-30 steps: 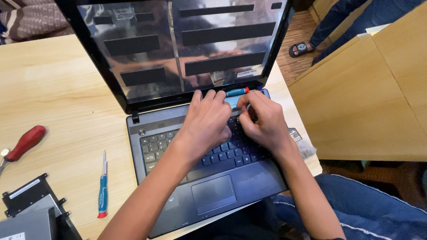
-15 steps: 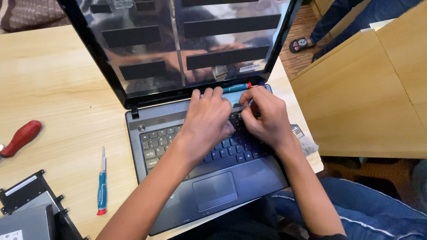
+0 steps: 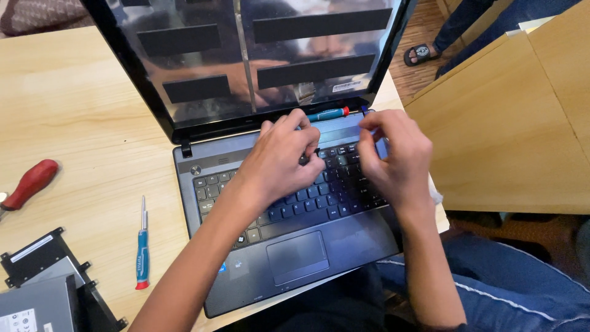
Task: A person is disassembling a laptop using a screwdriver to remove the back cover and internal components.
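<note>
Hands on laptop [image 3: 289,258] keyboard.
Left hand [image 3: 279,163] grips a blue screwdriver [image 3: 329,114], pointing two o'clock; right hand [image 3: 393,160], fingers curled and empty, hovers at three o'clock.

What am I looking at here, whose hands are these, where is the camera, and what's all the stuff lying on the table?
The picture comes from a camera worn on a person's head, looking down, so both hands are that person's own. The left hand and the right hand rest on the keyboard of an open laptop near its hinge. A small blue screwdriver with a red tip lies along the hinge by the left fingertips; whether either hand grips anything is unclear. On the wooden table lie another blue screwdriver, a red-handled tool and black and grey computer parts. Blue trousers show below.
</note>
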